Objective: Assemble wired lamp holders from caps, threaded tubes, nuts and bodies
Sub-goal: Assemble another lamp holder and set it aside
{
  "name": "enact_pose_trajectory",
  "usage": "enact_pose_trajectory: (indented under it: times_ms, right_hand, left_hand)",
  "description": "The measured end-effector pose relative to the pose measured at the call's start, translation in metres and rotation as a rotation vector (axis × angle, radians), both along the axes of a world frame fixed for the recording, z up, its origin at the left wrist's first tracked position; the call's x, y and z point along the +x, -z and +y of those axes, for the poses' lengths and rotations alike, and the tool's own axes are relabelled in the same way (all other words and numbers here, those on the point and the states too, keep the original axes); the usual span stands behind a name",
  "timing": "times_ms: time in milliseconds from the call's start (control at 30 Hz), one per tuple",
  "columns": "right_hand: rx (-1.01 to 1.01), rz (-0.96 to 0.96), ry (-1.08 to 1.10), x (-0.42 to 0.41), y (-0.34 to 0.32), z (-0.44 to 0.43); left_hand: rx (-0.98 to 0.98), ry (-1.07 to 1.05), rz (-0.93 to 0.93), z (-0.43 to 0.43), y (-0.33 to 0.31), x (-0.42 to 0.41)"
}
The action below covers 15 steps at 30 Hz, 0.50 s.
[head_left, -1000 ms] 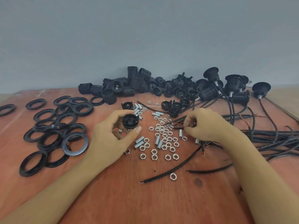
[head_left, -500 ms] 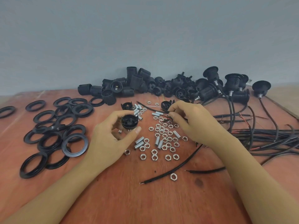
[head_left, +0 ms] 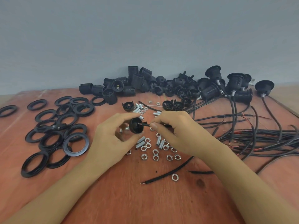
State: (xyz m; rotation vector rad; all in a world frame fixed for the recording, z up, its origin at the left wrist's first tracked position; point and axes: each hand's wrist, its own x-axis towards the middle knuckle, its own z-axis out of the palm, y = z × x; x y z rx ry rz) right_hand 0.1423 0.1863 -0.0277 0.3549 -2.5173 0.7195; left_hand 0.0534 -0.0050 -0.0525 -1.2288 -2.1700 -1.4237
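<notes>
My left hand (head_left: 111, 139) holds a black cap (head_left: 135, 126) between thumb and fingers, its domed back turned toward the right. My right hand (head_left: 176, 131) pinches the end of a black wire (head_left: 145, 125) whose tip touches the cap's centre. Silver nuts (head_left: 155, 156) and threaded tubes (head_left: 159, 140) lie scattered on the wooden table just below and behind both hands. Black lamp holder bodies (head_left: 137, 81) are heaped along the back wall.
Black rings (head_left: 76, 143) are spread over the table's left side. Wired, assembled holders (head_left: 236, 81) stand at the back right, and their black cables (head_left: 267, 136) run across the right side. A loose wire (head_left: 165, 175) and a single nut (head_left: 174, 177) lie near the front.
My right hand has come back from the far cap pile with a wire end and brought it to the cap. My left hand has tilted the cap toward the right.
</notes>
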Motion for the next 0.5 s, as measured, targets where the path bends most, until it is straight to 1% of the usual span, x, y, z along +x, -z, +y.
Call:
enact_pose_trajectory:
  times_ms: [333,433,500]
  right_hand:
    - [0.009,-0.088,-0.011,0.0004,0.0017,-0.0014]
    - [-0.039,-0.086,-0.026,0.0015,0.0024,-0.003]
    - [-0.078,-0.082,-0.044,0.0024,0.0015,-0.0045]
  left_hand:
    - [-0.054,0.047,0.114,-0.0018,0.0017,-0.003]
    - [-0.101,0.036,0.167,-0.002,0.0017,-0.0018]
    - [-0.122,0.06,0.169,-0.0014,0.0023,-0.0007]
